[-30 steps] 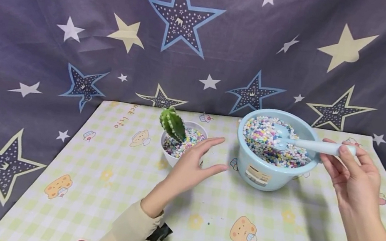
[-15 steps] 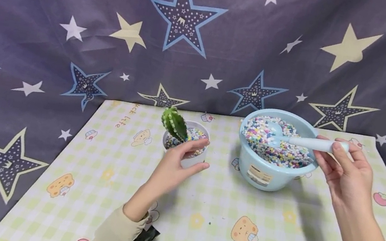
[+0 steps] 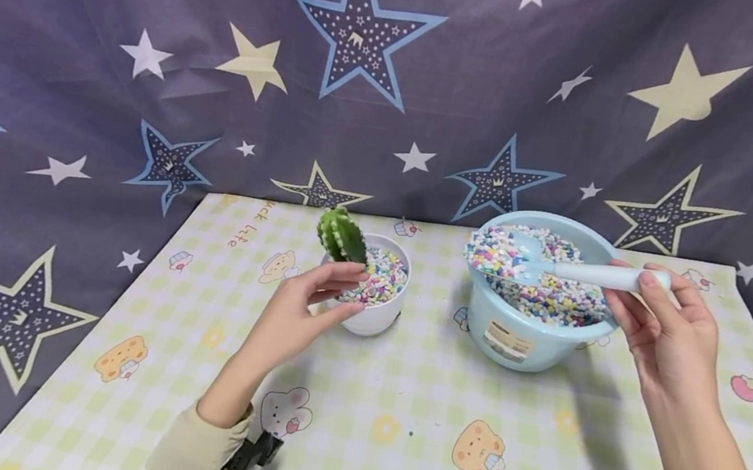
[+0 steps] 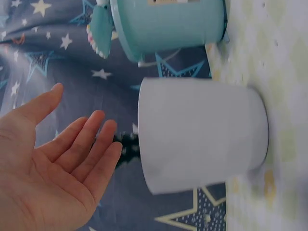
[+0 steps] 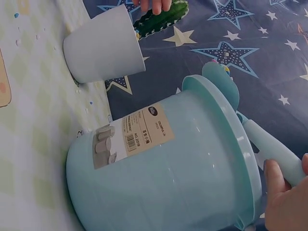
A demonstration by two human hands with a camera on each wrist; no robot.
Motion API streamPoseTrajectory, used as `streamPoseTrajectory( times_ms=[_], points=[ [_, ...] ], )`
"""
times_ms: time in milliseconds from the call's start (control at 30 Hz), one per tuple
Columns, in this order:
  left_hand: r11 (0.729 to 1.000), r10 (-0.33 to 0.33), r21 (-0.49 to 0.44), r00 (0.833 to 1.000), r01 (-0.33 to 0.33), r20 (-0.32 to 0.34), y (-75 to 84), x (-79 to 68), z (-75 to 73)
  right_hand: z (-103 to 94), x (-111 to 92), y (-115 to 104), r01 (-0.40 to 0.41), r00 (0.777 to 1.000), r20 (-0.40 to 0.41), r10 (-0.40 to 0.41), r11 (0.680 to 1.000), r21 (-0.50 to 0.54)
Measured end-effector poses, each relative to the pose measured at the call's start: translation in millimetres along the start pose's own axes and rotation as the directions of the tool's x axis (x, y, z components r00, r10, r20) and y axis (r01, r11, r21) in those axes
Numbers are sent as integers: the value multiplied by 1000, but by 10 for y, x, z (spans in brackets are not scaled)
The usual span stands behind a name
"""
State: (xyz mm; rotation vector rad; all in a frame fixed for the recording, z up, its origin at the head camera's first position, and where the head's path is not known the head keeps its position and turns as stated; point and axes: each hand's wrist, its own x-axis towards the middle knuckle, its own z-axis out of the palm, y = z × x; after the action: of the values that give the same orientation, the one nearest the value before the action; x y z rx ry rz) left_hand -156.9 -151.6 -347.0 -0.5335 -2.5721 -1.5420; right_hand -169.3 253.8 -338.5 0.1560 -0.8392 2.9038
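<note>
My right hand [image 3: 678, 340] grips the pale handle of a light blue scoop [image 3: 530, 266] heaped with small multicoloured pebbles. The scoop is held over the left rim of a light blue bucket [image 3: 516, 335], which is filled with the same pebbles. To its left stands a white pot [image 3: 374, 318] with pebbles and a green cactus [image 3: 341, 235] that leans left. My left hand [image 3: 293, 312] is beside the cactus at the pot's near left, fingers loosely bent with nothing between them. In the left wrist view its fingertips overlap the dark cactus [image 4: 127, 149]; contact cannot be told.
A checked tablecloth [image 3: 412, 380] with cartoon prints covers the table. A few stray pebbles [image 5: 18, 42] lie on it. Behind the table hangs a dark curtain [image 3: 446, 73] printed with stars.
My left hand has moved left, from in front of the pot's right side to beside the cactus. My right hand has shifted the loaded scoop slightly left, to the bucket's rim.
</note>
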Motion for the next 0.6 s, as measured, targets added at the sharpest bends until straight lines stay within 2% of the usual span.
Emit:
streamPoseTrajectory(
  times_ms=[267, 600],
  points=[
    [1000, -10, 26, 998, 11, -63, -90, -31, -200, 45, 16, 41, -4, 1000, 7, 4, 1000, -13],
    [999, -17, 43, 991, 23, -133, -180, -40, -340, 109, 24, 85, -16, 1000, 12, 16, 999, -28]
  ],
)
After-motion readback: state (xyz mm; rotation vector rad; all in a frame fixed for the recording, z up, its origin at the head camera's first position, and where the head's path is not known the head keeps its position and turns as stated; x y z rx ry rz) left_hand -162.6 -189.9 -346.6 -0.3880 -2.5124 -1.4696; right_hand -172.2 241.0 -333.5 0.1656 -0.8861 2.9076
